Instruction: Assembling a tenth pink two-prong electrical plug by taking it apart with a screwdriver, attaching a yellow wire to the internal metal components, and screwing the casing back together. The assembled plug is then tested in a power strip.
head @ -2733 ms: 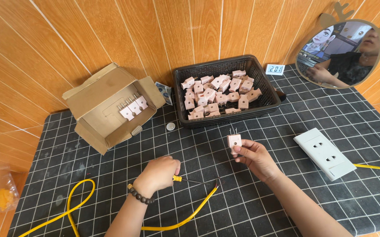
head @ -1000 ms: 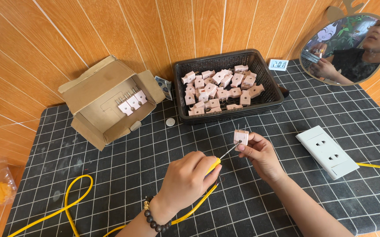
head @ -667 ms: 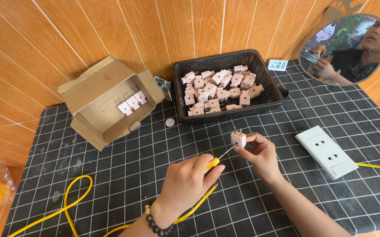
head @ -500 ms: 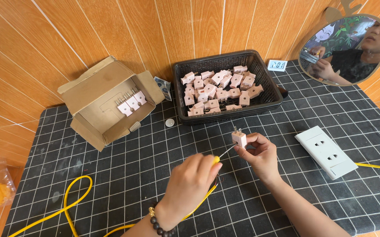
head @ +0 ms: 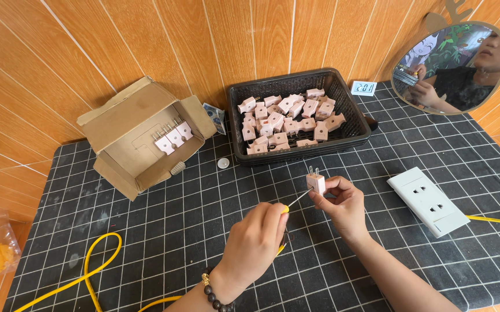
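Right hand [head: 345, 203] pinching pink plug [head: 316, 182], left hand [head: 258, 238] gripping screwdriver [head: 296, 201] (cardboard box [head: 140, 136] behind)

Bare forearms, no sleeves; the left wrist wears a dark beaded bracelet [head: 212, 293] with 1 gold bead.

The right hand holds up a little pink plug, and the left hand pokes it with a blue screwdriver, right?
Not quite: in the head view the screwdriver in the left hand has a yellow handle, not blue. The right hand does hold up the little pink plug.
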